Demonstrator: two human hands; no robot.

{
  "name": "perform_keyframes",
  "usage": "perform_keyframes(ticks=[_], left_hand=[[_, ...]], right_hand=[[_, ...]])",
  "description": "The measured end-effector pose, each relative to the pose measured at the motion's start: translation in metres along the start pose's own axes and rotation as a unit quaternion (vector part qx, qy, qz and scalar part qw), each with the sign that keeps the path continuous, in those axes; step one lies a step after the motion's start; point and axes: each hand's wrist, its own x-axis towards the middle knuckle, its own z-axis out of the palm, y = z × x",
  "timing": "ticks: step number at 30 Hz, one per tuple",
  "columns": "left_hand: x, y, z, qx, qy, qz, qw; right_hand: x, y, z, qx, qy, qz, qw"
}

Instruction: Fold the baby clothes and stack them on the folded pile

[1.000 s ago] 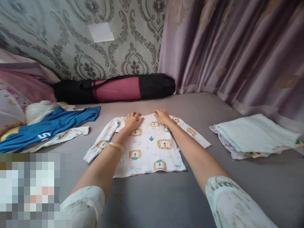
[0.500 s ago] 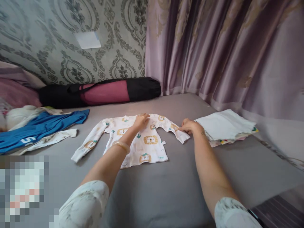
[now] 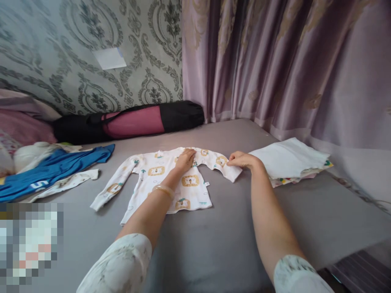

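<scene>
At the bottom edge, two forearms reach forward in white, grey-marked sleeves (image 3: pixel 122 264); a pixelated patch (image 3: pixel 33 248) covers the lower left corner, and something dark and striped (image 3: pixel 363 268) shows at the lower right. A pale bangle (image 3: pixel 166 190) circles the left wrist. The arms stretch over a grey bed (image 3: pixel 214 252). On it, at the middle, lies a small white long-sleeved shirt (image 3: pixel 149 183) printed with tan lion faces and green leaves, spread out with its hem toward the person and its shoulders away. A little tag (image 3: pixel 207 184) sticks out from its right side. The left hand (image 3: pixel 185 160) rests on the upper part of the shirt, fingers extended and close together, gripping nothing. The right hand (image 3: pixel 241 159) pinches the shirt's right sleeve near the cuff between its fingertips. That sleeve bends out to the right; the other slants down to the left. Just beyond the right hand sits a pile of clothes (image 3: pixel 287 158), white on top, with coloured edges beneath. Well to the left, a blue garment (image 3: pixel 73 165) with white lettering lies beside a white patterned one (image 3: pixel 69 184). Farther back, a long black and pink bag (image 3: pixel 134 122) lies along the wall (image 3: pixel 137 32), with pink bedding (image 3: pixel 21 122) at its left end. Mauve curtains (image 3: pixel 232 61) hang at the right; on the scroll-patterned wall is a sheet of white paper (image 3: pixel 109 59).
</scene>
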Motion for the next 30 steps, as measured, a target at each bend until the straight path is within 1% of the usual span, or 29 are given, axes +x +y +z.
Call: perform_keyframes(ticks=[3,5,7,9,11,13,14,16,18,19,21,23,24,26,28,30], left_hand=[[0.0,0.001,0.0,0.014,-0.007,-0.007,1.0],[0.001,0.002,-0.001,0.024,-0.012,-0.01,1.0],[0.0,0.003,-0.001,0.033,-0.015,-0.015,0.999],[0.0,0.003,-0.001,0.04,-0.019,-0.018,0.999],[0.0,0.004,-0.002,0.047,-0.024,-0.019,0.998],[0.0,0.004,-0.002,0.055,-0.029,-0.019,0.998],[0.0,0.005,-0.003,0.06,-0.031,-0.02,0.998],[0.001,0.005,-0.003,0.069,-0.035,-0.026,0.997],[0.0,0.006,-0.003,0.078,-0.04,-0.032,0.996],[0.0,0.007,-0.003,0.082,-0.043,-0.034,0.995],[0.0,0.009,-0.003,0.091,-0.047,-0.038,0.994],[-0.001,0.012,-0.004,0.1,-0.05,-0.046,0.993],[-0.001,0.013,-0.005,0.105,-0.053,-0.05,0.992],[-0.002,0.017,-0.006,0.112,-0.061,-0.057,0.99],[-0.002,0.021,-0.008,0.118,-0.072,-0.064,0.988],[-0.002,0.025,-0.009,0.125,-0.082,-0.072,0.986]], right_hand=[[-0.001,0.005,-0.006,0.121,0.074,-0.028,0.989],[-0.001,0.01,-0.01,0.201,0.1,-0.023,0.974],[-0.002,0.016,-0.014,0.28,0.093,-0.024,0.955],[-0.004,0.022,-0.017,0.352,0.066,-0.038,0.933],[-0.005,0.027,-0.02,0.407,0.042,-0.062,0.91],[-0.003,0.031,-0.022,0.446,0.04,-0.084,0.89],[-0.001,0.033,-0.023,0.461,0.055,-0.09,0.881],[0.007,0.038,-0.023,0.477,0.124,-0.088,0.866],[0.018,0.043,-0.022,0.458,0.219,-0.078,0.858],[0.024,0.045,-0.021,0.432,0.262,-0.073,0.86],[0.033,0.048,-0.02,0.342,0.33,-0.064,0.878],[0.038,0.048,-0.018,0.214,0.377,-0.057,0.899],[0.038,0.046,-0.016,0.147,0.394,-0.06,0.905],[0.037,0.041,-0.011,0.036,0.412,-0.077,0.907],[0.034,0.034,-0.003,-0.034,0.413,-0.098,0.905],[0.032,0.028,0.004,-0.08,0.401,-0.109,0.906]])
